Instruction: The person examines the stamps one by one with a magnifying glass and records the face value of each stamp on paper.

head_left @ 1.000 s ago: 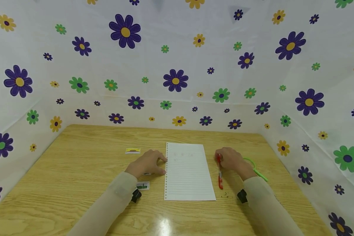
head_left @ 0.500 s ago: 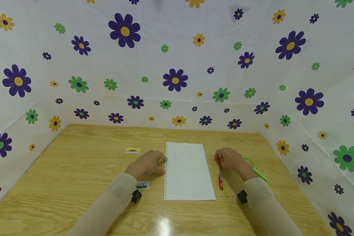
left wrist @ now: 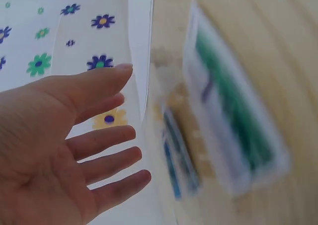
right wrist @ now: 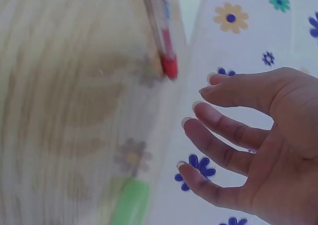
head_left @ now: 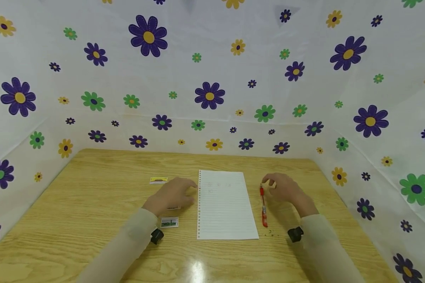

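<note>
A lined sheet of paper (head_left: 226, 212) with punched holes lies mid-table, faint writing near its top. Left of it hovers my left hand (head_left: 173, 194), fingers loosely spread and holding nothing; the left wrist view shows the palm of the left hand (left wrist: 74, 135) too. Beside that hand lie small picture cards: a green one (head_left: 169, 222), one partly hidden beneath the hand (head_left: 174, 207), and a yellow one (head_left: 158, 180). To the right of the sheet lies a red pen (head_left: 263, 212). My right hand (head_left: 285, 188) is next to its upper end, fingers loosely bent, gripping nothing.
A green handle (right wrist: 130, 202) shows low in the right wrist view; in the head view the right arm hides it. Small dark bits (head_left: 271, 232) lie below the pen. White flower-patterned cloth (head_left: 212, 129) walls in the wooden table (head_left: 102, 188) at the back and sides.
My right hand has come away from the pen, shifting right and up, and now covers the green handle. My left hand has drawn slightly left, off the sheet's edge.
</note>
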A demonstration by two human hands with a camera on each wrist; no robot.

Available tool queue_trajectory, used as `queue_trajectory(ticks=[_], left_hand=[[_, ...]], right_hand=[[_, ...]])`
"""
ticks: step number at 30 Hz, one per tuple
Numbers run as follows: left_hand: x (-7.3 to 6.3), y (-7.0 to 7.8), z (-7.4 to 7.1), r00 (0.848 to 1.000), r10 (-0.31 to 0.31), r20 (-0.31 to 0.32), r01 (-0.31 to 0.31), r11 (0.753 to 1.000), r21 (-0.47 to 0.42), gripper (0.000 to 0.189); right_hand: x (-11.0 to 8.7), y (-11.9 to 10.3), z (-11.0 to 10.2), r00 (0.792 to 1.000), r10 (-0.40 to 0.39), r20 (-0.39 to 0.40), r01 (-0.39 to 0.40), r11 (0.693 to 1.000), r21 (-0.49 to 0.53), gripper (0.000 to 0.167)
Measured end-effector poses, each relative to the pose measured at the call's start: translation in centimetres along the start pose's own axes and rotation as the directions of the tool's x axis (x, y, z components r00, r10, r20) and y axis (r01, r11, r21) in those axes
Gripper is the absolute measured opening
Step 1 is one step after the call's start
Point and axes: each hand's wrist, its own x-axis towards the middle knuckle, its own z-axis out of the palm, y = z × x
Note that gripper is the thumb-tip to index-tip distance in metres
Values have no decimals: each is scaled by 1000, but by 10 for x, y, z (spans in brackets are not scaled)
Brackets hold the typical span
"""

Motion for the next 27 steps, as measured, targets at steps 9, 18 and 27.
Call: queue_trajectory(ticks=[9, 18, 27], left_hand=[[-12, -41, -29, 997, -61, -56, 61, 998, 8, 42], [-19, -89, -41, 978, -165, -127, 171, 984, 41, 40], [-18, -120, -44, 976, -167, -138, 162, 986, -49, 31]], right_hand=[[-25, 26, -20, 1000, 17, -19, -17, 1000, 11, 26], [-50, 47, -32, 991, 131, 10, -131, 991, 2, 30], [-61, 68, -36, 976, 212, 39, -211, 977, -38, 31]])
